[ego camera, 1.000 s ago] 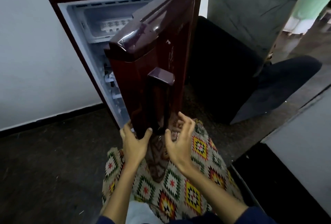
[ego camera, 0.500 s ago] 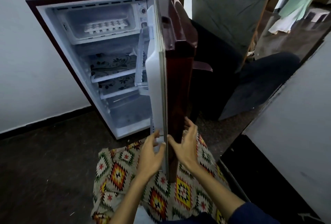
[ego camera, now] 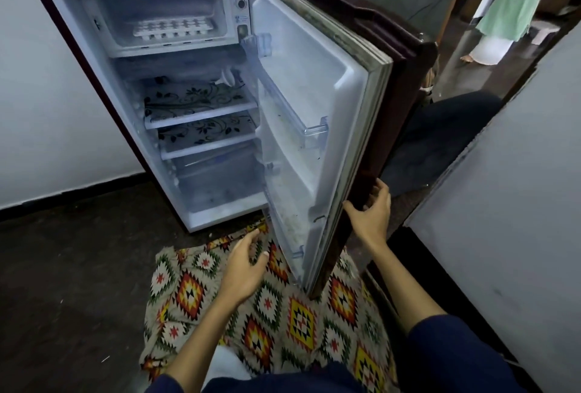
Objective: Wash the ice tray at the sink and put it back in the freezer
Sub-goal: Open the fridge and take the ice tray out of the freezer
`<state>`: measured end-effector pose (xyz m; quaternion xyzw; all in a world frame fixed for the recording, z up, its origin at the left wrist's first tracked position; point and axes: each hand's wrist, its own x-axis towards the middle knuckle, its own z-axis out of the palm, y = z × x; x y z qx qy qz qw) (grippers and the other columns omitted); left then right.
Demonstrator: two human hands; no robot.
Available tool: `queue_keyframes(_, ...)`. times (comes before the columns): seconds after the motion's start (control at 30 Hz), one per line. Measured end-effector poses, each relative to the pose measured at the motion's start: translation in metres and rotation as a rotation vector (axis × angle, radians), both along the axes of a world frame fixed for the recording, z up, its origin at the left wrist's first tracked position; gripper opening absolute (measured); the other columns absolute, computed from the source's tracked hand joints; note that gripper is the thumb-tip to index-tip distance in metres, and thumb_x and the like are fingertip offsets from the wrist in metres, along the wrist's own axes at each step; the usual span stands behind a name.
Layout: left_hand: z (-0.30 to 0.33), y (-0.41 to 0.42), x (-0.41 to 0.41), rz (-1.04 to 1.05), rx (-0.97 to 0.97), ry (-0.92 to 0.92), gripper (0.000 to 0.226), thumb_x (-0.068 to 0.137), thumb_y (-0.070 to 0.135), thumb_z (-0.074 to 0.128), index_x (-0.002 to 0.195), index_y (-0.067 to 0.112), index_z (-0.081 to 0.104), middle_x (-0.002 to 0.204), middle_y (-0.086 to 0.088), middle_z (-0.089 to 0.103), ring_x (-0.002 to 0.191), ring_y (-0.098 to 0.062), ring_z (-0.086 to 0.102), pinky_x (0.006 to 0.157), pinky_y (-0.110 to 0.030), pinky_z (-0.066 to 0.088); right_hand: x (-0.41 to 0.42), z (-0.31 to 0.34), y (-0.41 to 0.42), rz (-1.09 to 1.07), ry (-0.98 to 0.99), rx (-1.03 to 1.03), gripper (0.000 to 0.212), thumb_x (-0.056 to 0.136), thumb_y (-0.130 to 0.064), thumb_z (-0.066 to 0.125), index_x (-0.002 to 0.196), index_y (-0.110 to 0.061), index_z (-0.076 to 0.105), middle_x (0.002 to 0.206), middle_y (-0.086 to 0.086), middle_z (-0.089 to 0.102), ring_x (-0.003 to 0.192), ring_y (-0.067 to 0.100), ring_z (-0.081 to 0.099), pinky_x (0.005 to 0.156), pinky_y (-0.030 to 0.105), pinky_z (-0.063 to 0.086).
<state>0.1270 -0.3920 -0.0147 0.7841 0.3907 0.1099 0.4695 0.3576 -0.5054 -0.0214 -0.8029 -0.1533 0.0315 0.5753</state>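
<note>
Far more open now than half a second back: fridge door swung wide to the right, whole interior exposed where a second ago only a sliver showed past the door edge. At far left, white wall and dark floor, nothing of use there. Next along, inside the fridge, top compartment: freezer with no flap across it, ice tray lying flat on the freezer floor, white, untouched, well apart from both hands. Below it, two shelves with floral liners, bare otherwise. Lower and nearer, left hand now off the door, hanging over the patterned rug with grip spread and nothing in it. Further right, right hand at the outer edge of the door near its lower part, fingers curled loosely round that edge, thumb on the inner side; holding the door, not clamped hard by the look of it. At far right, a pale panel and a glimpse of another person's green garment in the background. Meaning for the task, as a judgement: opening step done, way to the tray clear, washing not yet begun. Likely next a reach up and in with the free left hand to lift the tray out; possible sticking from frost.
</note>
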Motion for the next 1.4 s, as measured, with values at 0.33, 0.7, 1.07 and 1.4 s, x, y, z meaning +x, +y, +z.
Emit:
queue_keyframes(0.33, -0.004, 0.004, -0.007, 0.039, 0.028, 0.012, 0.055, 0.092, 0.019, 0.056, 0.144, 0.018, 0.035, 0.145, -0.006, 0.043, 0.126, -0.024, 0.048, 0.102, -0.049, 0.044, 0.066, 0.006, -0.021, -0.039, 0.046, -0.063, 0.075, 0.076, 0.000, 0.070, 0.140, -0.013, 0.033, 0.136, 0.012, 0.046, 0.122, 0.025, 0.050, 0.104, 0.043, 0.043)
queue_keyframes(0.7, -0.004, 0.020, -0.006, 0.100, 0.028, 0.008, 0.056, 0.094, 0.020, 0.055, 0.145, 0.018, 0.032, 0.147, -0.006, 0.040, 0.125, -0.021, 0.048, 0.102, -0.040, 0.045, 0.096, -0.008, -0.029, -0.176, 0.077, -0.092, 0.073, 0.075, 0.003, 0.067, 0.140, -0.012, 0.037, 0.134, 0.013, 0.049, 0.115, 0.027, 0.055, 0.096, 0.044, 0.049)
queue_keyframes(1.07, -0.016, 0.081, -0.014, 0.265, -0.057, 0.041, 0.057, 0.091, 0.018, 0.057, 0.144, 0.017, 0.034, 0.144, -0.006, 0.044, 0.123, -0.022, 0.050, 0.100, -0.040, 0.046, 0.009, -0.063, 0.037, 0.061, 0.404, -0.232, 0.048, 0.085, 0.006, 0.059, 0.130, -0.004, 0.047, 0.135, 0.015, 0.050, 0.112, 0.028, 0.052, 0.100, 0.038, 0.041)
queue_keyframes(1.4, -0.017, 0.246, 0.026, 0.405, -0.081, 0.000, 0.055, 0.093, 0.014, 0.055, 0.144, 0.015, 0.035, 0.143, -0.007, 0.044, 0.116, -0.025, 0.055, 0.098, -0.045, 0.048, 0.000, -0.034, 0.239, 0.467, 0.375, -0.252, 0.039, 0.089, 0.000, 0.056, 0.127, -0.007, 0.052, 0.126, 0.009, 0.056, 0.101, 0.018, 0.056, 0.082, 0.022, 0.042)
